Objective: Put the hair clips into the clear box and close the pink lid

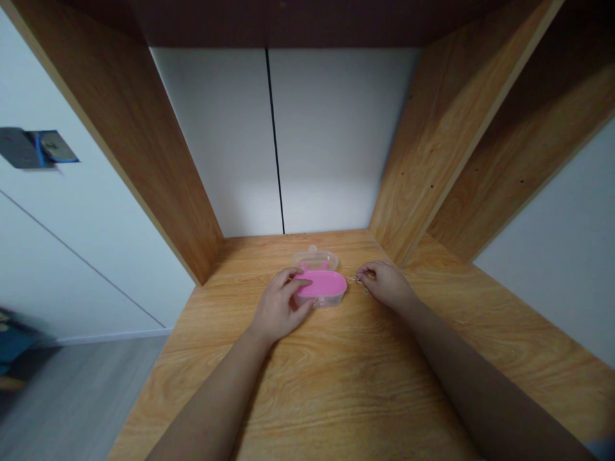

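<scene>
My forearms reach out from the bottom of the view across the wood-grain bench (331, 390), with my left hand (281, 306) and right hand (387, 285) held forward and a little apart. Between them, a small oval plastic case (321, 289) with a pink top and clear sides lies flat. Directly behind it is a clear plastic piece with a small tab (314, 259). It may be a hinged lid, but I can't tell whether it's joined to the case.

My left hand is partly open, its fingers spread across the pink top and near edge, resting there rather than clamping. My right hand is loosely curled just right of the case, over a few tiny gold-coloured metal bits (356, 280). They're too small to identify, and I can't tell whether I'm pinching any.

The case looks light and stiff but thin-walled, and its smooth plastic could slip or skate on the bench. I'd take it by the rim, thumb opposite fingers. The metal bits look fiddly, a job for fingertips.

Beyond rise wooden side panels (144, 160) and a white back panel (336, 134).
</scene>
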`<control>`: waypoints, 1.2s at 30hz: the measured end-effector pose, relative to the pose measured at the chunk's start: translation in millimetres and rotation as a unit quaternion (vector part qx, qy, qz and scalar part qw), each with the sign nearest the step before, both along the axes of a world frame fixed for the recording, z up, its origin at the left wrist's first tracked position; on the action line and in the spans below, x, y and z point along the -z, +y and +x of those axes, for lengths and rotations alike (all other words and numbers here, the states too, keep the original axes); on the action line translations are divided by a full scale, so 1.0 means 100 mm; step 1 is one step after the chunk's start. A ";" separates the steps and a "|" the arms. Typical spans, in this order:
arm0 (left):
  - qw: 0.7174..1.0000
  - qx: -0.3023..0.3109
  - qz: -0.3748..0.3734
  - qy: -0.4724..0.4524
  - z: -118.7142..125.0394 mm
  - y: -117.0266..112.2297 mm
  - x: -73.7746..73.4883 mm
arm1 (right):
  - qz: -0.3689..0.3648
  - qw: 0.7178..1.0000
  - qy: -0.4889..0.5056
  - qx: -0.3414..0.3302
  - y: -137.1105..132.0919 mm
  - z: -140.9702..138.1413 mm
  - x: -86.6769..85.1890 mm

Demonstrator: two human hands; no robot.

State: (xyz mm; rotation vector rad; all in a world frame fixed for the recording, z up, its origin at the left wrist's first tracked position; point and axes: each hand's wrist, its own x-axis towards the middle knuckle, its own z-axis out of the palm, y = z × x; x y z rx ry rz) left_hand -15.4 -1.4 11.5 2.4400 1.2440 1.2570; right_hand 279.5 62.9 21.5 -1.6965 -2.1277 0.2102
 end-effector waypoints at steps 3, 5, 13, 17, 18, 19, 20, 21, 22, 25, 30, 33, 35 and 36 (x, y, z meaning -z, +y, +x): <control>1.000 0.002 0.003 -0.003 0.00 0.00 0.00 | 0.001 1.000 -0.015 0.019 -0.01 0.01 -0.03; 1.000 0.002 0.004 -0.003 0.00 0.00 0.00 | -0.002 0.999 -0.020 0.035 0.00 0.04 -0.03; 1.000 0.002 -0.001 0.004 -0.01 0.00 0.01 | -0.007 0.999 -0.032 0.018 0.03 0.10 0.01; 1.000 0.002 0.000 0.002 -0.01 0.01 0.00 | 0.000 0.999 -0.042 -0.012 0.03 0.10 0.02; 1.000 0.003 0.000 0.002 -0.01 0.01 0.00 | 0.000 0.999 -0.045 -0.019 0.03 0.10 0.02; 1.000 0.003 0.000 0.002 -0.01 0.01 0.00 | -0.002 0.999 -0.046 -0.023 0.03 0.11 0.03; 1.000 0.004 0.000 0.001 -0.01 0.00 -0.01 | -0.004 0.999 -0.046 -0.024 0.04 0.11 0.04; 1.000 0.004 0.001 0.001 -0.01 0.00 -0.01 | -0.005 0.999 -0.047 -0.023 0.04 0.11 0.05; 1.000 0.004 0.001 0.001 -0.01 0.00 -0.02 | -0.005 0.999 -0.047 -0.022 0.04 0.11 0.06; 1.000 0.001 0.001 0.001 -0.01 -0.01 -0.02 | -0.002 0.999 -0.046 -0.009 0.04 0.10 0.08; 1.000 0.001 0.005 -0.002 -0.01 0.00 0.00 | 0.001 0.999 -0.040 0.014 0.04 0.11 0.07; 1.000 0.001 0.003 -0.004 -0.01 0.00 0.01 | 0.005 0.998 -0.049 0.048 0.05 0.13 0.07; 1.000 0.002 0.000 -0.004 -0.02 0.00 0.01 | 0.005 0.996 -0.065 0.068 0.05 0.15 0.07; 1.000 0.002 -0.001 -0.004 -0.02 0.00 0.01 | 0.003 0.994 -0.075 0.074 0.05 0.16 0.07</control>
